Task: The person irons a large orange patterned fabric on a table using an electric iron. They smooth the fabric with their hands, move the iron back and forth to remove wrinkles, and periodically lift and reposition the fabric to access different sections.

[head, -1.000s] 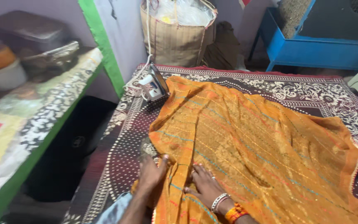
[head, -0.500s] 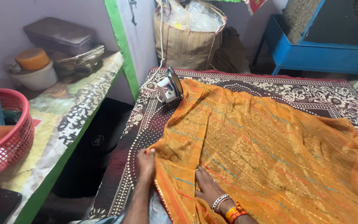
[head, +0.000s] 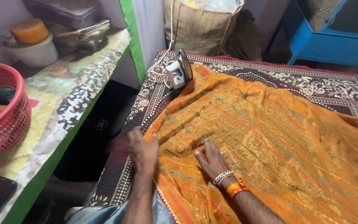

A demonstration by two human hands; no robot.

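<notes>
Orange fabric (head: 270,141), striped and gold-threaded, spread across the patterned desk (head: 336,85). Left hand (head: 142,150) pressed on its near edge, right hand (head: 212,159) flat and open on the cloth, both apparently pinning it smooth, grasping nothing. Electric iron (head: 180,69) parked upright beside the fabric's far corner, soleplate off the cloth.

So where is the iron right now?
In the head view the iron stands upright at the far left corner of the orange cloth, on the patterned mat, ahead of both hands and in front of the quilted bag.

A patterned maroon table cover (head: 311,85) carries orange cloth (head: 270,141) (iron (head: 180,69) upright).
</notes>
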